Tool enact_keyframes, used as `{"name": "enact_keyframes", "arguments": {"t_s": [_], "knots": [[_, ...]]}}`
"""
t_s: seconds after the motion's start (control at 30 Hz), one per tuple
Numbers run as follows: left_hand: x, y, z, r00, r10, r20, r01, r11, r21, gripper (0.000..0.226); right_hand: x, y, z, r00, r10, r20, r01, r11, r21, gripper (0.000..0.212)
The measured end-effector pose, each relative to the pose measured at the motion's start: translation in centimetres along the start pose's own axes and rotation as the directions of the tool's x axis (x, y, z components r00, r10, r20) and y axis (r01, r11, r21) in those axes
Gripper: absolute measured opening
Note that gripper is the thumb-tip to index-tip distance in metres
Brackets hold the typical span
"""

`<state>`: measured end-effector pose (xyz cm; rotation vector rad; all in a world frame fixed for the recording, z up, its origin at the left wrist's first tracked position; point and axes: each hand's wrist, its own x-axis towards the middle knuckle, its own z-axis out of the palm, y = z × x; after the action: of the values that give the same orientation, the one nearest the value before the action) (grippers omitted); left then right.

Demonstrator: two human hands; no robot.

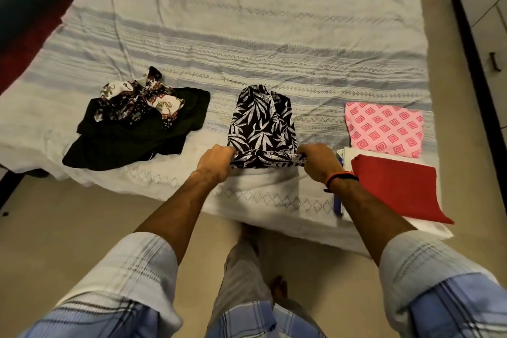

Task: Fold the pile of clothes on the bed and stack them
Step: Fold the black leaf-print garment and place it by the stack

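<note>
Leaf-print garment (262, 123) on bed (247, 35), corners apparently pinched by left hand (216, 162), right hand (319, 162)

A black garment with a white leaf print (262, 123) lies flat on the bed (247, 22), partly folded into a narrow shape, its near edge pinched between the left hand (216, 163) and the right hand (319, 163). Left of the left hand sits the unfolded pile (137, 123): dark pieces under a crumpled paisley one. Right of the right hand lie folded items: a pink diamond-print piece (384, 129) and a red piece (400, 189), resting on what seems to be white cloth (348, 156).
</note>
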<state>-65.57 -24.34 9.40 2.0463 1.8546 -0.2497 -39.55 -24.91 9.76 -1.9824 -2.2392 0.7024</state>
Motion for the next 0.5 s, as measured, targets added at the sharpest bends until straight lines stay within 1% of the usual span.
{"name": "enact_keyframes", "arguments": {"t_s": [0.07,0.23,0.33,0.37,0.5], "knots": [[3.0,-0.3,-0.8,1.0,0.003,-0.008,-0.003,1.0,-0.014,0.028,3.0,0.3,-0.8,1.0,0.021,-0.021,-0.021,1.0,0.002,0.034],[9.4,-1.0,-2.8,0.998,-0.011,-0.054,0.008,0.998,-0.056,0.028,9.5,0.2,-2.9,0.996,0.053,-0.069,-0.051,0.998,0.03,0.036],[13.7,-1.6,-4.3,0.998,-0.01,-0.06,0.004,0.995,-0.1,0.031,13.8,0.3,-3.6,0.996,0.073,-0.059,-0.07,0.996,0.046,0.031],[15.9,-2.3,-5.2,0.999,-0.007,-0.052,0.001,0.994,-0.107,0.032,16.2,0.2,-3.8,0.994,0.1,-0.052,-0.097,0.993,0.061,0.029],[19.8,-2.8,-6.4,0.999,0.009,-0.044,-0.015,0.991,-0.135,0.037,19.6,0.5,-4.3,0.99,0.141,-0.014,-0.14,0.99,0.033,0.025]]}}
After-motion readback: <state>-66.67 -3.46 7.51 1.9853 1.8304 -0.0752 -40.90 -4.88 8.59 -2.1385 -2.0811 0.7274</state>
